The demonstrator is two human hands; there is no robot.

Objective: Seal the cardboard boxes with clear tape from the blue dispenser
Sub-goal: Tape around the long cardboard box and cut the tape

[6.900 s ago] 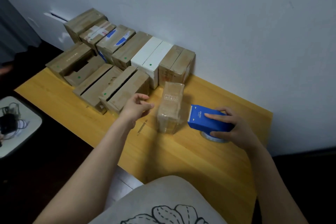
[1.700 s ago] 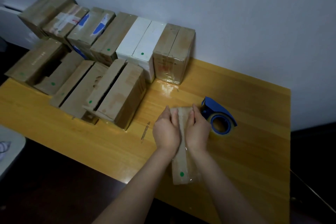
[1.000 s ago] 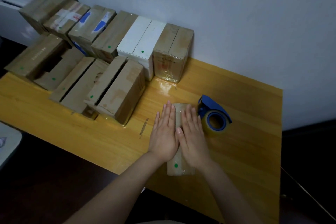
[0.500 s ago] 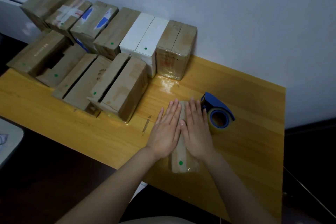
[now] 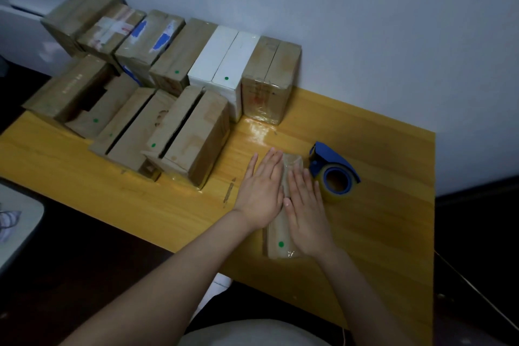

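Right hand has slid nearer along the box, left hand alongside, both pressing flat.

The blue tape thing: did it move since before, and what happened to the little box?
The right hand let go of the blue dispenser, which now lies beside the box. The box went from standing to lying flat; the left hand and right hand press on it. The boxes by the wall stayed.
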